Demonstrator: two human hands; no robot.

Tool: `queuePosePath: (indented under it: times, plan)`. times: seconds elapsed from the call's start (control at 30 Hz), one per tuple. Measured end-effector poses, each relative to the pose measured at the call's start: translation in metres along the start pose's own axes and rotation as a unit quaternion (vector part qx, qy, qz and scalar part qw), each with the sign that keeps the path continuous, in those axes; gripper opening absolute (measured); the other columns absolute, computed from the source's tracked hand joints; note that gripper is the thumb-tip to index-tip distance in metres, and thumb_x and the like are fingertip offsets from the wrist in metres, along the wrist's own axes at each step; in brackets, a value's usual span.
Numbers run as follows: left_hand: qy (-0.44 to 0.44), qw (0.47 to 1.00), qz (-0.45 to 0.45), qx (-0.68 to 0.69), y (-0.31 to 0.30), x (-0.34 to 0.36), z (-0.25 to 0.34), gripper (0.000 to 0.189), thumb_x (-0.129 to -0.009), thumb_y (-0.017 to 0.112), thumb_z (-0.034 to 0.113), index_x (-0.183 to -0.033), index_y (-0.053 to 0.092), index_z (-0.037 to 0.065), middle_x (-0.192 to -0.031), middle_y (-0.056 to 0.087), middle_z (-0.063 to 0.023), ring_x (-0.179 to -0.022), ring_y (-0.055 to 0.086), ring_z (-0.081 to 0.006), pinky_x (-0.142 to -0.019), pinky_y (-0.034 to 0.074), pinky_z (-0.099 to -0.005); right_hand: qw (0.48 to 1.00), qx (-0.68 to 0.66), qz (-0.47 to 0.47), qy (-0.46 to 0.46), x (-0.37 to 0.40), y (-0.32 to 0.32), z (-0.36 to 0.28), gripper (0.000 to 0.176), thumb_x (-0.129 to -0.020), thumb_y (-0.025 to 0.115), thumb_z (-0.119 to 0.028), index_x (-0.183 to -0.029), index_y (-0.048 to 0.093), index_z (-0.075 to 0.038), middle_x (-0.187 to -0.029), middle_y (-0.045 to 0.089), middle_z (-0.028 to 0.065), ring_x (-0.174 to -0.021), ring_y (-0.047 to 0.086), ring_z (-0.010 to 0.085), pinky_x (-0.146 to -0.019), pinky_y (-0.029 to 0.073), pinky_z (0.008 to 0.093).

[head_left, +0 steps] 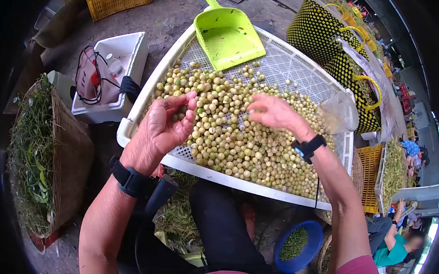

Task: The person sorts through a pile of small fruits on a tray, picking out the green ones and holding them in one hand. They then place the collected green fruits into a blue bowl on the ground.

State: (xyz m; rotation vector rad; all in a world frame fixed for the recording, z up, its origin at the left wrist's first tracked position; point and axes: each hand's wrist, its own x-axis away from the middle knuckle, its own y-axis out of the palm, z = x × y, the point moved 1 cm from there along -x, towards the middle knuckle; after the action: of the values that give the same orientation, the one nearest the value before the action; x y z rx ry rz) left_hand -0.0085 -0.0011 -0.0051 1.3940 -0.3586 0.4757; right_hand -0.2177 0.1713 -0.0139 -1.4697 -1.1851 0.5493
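Observation:
A white perforated plastic tray (pixel 307 69) in front of me holds a spread of small round yellow-green fruits (pixel 234 142). Over the tray's left side, my left hand (pixel 168 120) is turned palm up with its fingers curled and thumb and fingertip together; whatever is between them is too small to make out. My right hand (pixel 274 111) hovers low over the middle of the fruits, palm down, fingers reaching left and a little apart, with nothing visible in them. A lime-green dustpan (pixel 229 38) lies across the tray's far edge. At the right edge rests a clear plastic container (pixel 341 113).
Left stand a white foam box (pixel 139 53) and a woven basket (pixel 71 164) of leafy stems. A blue basin (pixel 311 241) of small green pieces sits below the tray. Black-and-yellow woven bags (pixel 309 32) flank the right. A person in green (pixel 392 252) is at far right.

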Motion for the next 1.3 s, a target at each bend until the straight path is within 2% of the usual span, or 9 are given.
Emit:
queuePosePath:
  times: [0.07, 0.3, 0.7, 0.83, 0.87, 1.13, 1.17, 1.23, 1.3]
  plan:
    - [0.005, 1.0, 0.004, 0.003, 0.002, -0.001, -0.006, 0.021, -0.083, 0.046, 0.005, -0.101, 0.049, -0.003, -0.092, 0.056, -0.0079, -0.072, 0.058, -0.013, -0.055, 0.051, -0.022, 0.991, -0.068, 0.119, -0.006, -0.014, -0.002, 0.017, 0.02, -0.074, 0.056, -0.019, -0.09, 0.063, -0.01, -0.1, 0.059, 0.015, -0.086, 0.059, 0.0239, -0.076, 0.046, 0.0352]
    - [0.032, 0.998, 0.044, -0.027, 0.009, 0.001, -0.003, 0.02, -0.082, 0.044, 0.007, -0.098, 0.052, -0.002, -0.078, 0.056, -0.0058, -0.063, 0.054, -0.0107, -0.054, 0.048, -0.0191, 0.982, -0.081, 0.161, 0.063, -0.064, 0.036, -0.016, 0.014, -0.07, 0.047, -0.006, -0.068, 0.061, -0.003, -0.067, 0.06, 0.0146, -0.063, 0.059, 0.0242, -0.063, 0.047, 0.0355]
    - [0.04, 0.997, 0.047, -0.045, 0.011, 0.0, -0.011, 0.019, -0.082, 0.045, 0.005, -0.097, 0.052, -0.004, -0.081, 0.055, -0.006, -0.066, 0.055, -0.01, -0.054, 0.048, -0.0191, 0.951, -0.092, 0.289, 0.063, -0.053, 0.038, 0.034, 0.006, -0.07, 0.049, -0.009, -0.067, 0.051, -0.004, -0.066, 0.056, 0.0206, -0.063, 0.056, 0.036, -0.055, 0.043, 0.0411]
    - [0.038, 0.998, 0.036, -0.045, 0.009, -0.003, -0.011, 0.019, -0.082, 0.044, 0.005, -0.097, 0.052, -0.004, -0.082, 0.055, -0.0066, -0.068, 0.056, -0.011, -0.055, 0.049, -0.0204, 0.938, -0.178, 0.295, 0.04, -0.031, 0.023, 0.029, 0.004, -0.07, 0.051, -0.006, -0.07, 0.053, -0.003, -0.063, 0.058, 0.0141, -0.059, 0.058, 0.0252, -0.056, 0.045, 0.0341]
    - [0.039, 0.998, 0.041, -0.04, 0.01, -0.003, -0.011, 0.019, -0.082, 0.044, 0.005, -0.097, 0.052, -0.004, -0.082, 0.055, -0.0066, -0.068, 0.056, -0.0111, -0.056, 0.049, -0.0206, 0.939, -0.201, 0.273, 0.063, -0.023, 0.022, 0.025, 0.007, -0.07, 0.052, -0.007, -0.071, 0.058, -0.003, -0.062, 0.059, 0.0094, -0.058, 0.057, 0.0171, -0.056, 0.046, 0.0303]
    - [0.033, 0.999, 0.009, -0.024, 0.004, -0.005, 0.003, 0.018, -0.082, 0.046, 0.004, -0.098, 0.051, -0.004, -0.081, 0.056, -0.0092, -0.066, 0.056, -0.0139, -0.054, 0.05, -0.0213, 0.941, -0.315, 0.104, -0.07, 0.047, 0.021, -0.093, 0.011, -0.076, 0.056, -0.011, -0.079, 0.06, -0.001, -0.063, 0.059, 0.0056, -0.057, 0.054, 0.0085, -0.05, 0.044, 0.0244]
    - [0.034, 0.999, 0.004, -0.021, 0.004, -0.004, 0.004, 0.018, -0.082, 0.046, 0.004, -0.098, 0.052, -0.004, -0.08, 0.056, -0.0093, -0.065, 0.055, -0.0139, -0.054, 0.05, -0.0213, 0.949, -0.27, 0.114, -0.118, 0.057, 0.029, -0.112, 0.015, -0.077, 0.058, -0.018, -0.081, 0.06, -0.004, -0.064, 0.059, 0.0087, -0.056, 0.057, 0.0141, -0.052, 0.045, 0.0266]
    - [0.043, 0.999, 0.006, -0.026, 0.006, -0.003, 0.006, 0.019, -0.082, 0.046, 0.004, -0.098, 0.052, -0.004, -0.079, 0.056, -0.0094, -0.061, 0.053, -0.0136, -0.054, 0.049, -0.021, 0.96, -0.2, -0.043, -0.192, 0.079, 0.039, -0.145, 0.02, -0.079, 0.054, -0.027, -0.082, 0.059, -0.008, -0.067, 0.058, 0.0126, -0.063, 0.058, 0.028, -0.057, 0.047, 0.0354]
    - [0.048, 0.998, 0.022, -0.016, 0.006, -0.005, 0.007, 0.019, -0.082, 0.046, 0.004, -0.098, 0.052, -0.004, -0.079, 0.056, -0.0093, -0.061, 0.053, -0.0135, -0.053, 0.049, -0.021, 0.964, -0.179, -0.089, -0.175, 0.083, 0.042, -0.149, 0.016, -0.078, 0.053, -0.022, -0.082, 0.059, -0.008, -0.07, 0.058, 0.0143, -0.066, 0.058, 0.0289, -0.059, 0.046, 0.0377]
